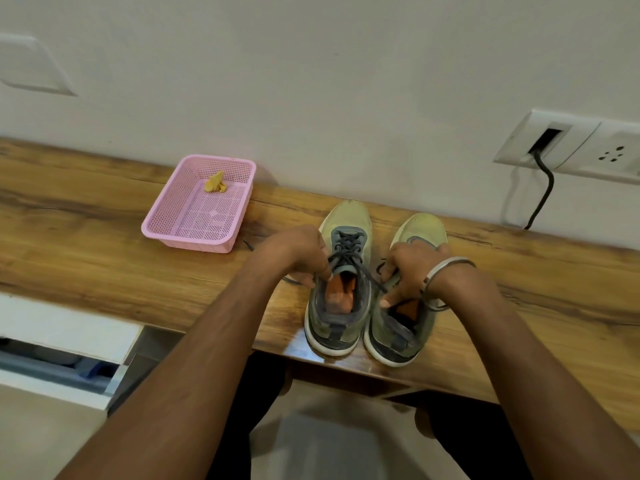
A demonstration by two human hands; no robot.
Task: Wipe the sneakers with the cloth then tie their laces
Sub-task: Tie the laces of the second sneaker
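Two olive-green sneakers stand side by side on the wooden desk, toes toward the wall. The left sneaker (341, 271) has dark grey laces (348, 245) and an orange insole. My left hand (298, 254) pinches one lace end at its left side. My right hand (412, 268), with a metal bangle on the wrist, pinches the other lace end, pulled taut across toward the right sneaker (405, 320), and covers that shoe's tongue. A small crumpled yellow cloth (215, 183) lies in the pink basket (180, 233).
The pink mesh basket sits left of the shoes near the wall. A wall socket plate (568, 143) with a black cable (545, 188) is at the right. An open white drawer (59, 358) lies below the desk at the left.
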